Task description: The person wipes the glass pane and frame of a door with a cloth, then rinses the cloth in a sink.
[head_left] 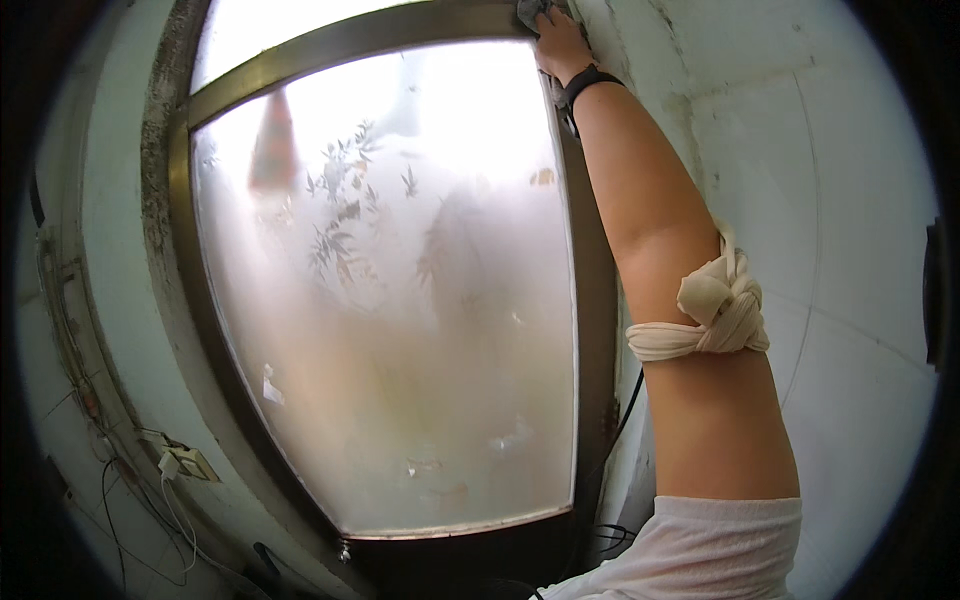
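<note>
My right arm stretches up across the right side of the view. At the top right corner of a door frame, my right hand [562, 45] is closed on a grey cloth [538, 12] and presses it to the frame. Part of the cloth is cut off by the view's upper edge. A dark band [592, 80] circles my wrist, and a beige strip of fabric [715, 310] is knotted round my arm. Beside the arm stands a door with a frosted glass pane [400, 300] patterned with leaves, set in a brownish metal frame [360, 48]. My left hand is out of sight.
A white plug sits in a wall socket [197, 463] at the lower left, with loose cables [175, 530] hanging below. A black cord [628, 415] runs down behind my arm. Pale wall panels [760, 170] rise close on the right.
</note>
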`<state>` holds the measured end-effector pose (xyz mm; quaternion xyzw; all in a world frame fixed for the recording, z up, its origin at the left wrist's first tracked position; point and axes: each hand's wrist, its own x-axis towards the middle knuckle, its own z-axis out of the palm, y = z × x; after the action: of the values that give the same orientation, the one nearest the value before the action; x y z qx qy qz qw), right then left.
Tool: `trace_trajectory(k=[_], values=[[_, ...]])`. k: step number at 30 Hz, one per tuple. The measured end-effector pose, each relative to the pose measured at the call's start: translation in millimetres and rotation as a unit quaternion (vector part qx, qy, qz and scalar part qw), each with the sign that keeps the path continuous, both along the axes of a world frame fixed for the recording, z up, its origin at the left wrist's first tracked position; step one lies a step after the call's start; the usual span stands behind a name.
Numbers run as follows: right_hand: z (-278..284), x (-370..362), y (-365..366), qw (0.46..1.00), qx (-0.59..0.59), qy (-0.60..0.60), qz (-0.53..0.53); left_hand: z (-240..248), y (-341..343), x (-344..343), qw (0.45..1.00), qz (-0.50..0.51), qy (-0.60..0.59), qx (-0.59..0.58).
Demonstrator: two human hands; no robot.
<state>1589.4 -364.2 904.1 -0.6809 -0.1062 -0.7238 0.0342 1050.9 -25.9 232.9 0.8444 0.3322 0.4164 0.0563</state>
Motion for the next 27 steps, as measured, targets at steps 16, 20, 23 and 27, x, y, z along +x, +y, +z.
trace_trajectory(k=[16,20,23,27], values=[[-306,-58,20,0.990,0.098,0.055,0.088,-30,68,-47,0.990,-0.142,-0.001,0.017],[-424,-74,16,0.987,0.076,0.091,0.110,-33,70,-49,0.982,-0.184,-0.004,0.038],[-527,-105,14,0.959,0.089,0.228,0.140,-33,71,-55,0.976,-0.215,-0.024,0.030],[-612,-154,-13,0.828,0.088,0.544,0.101,-35,76,-55,0.970,-0.242,-0.021,0.008]])
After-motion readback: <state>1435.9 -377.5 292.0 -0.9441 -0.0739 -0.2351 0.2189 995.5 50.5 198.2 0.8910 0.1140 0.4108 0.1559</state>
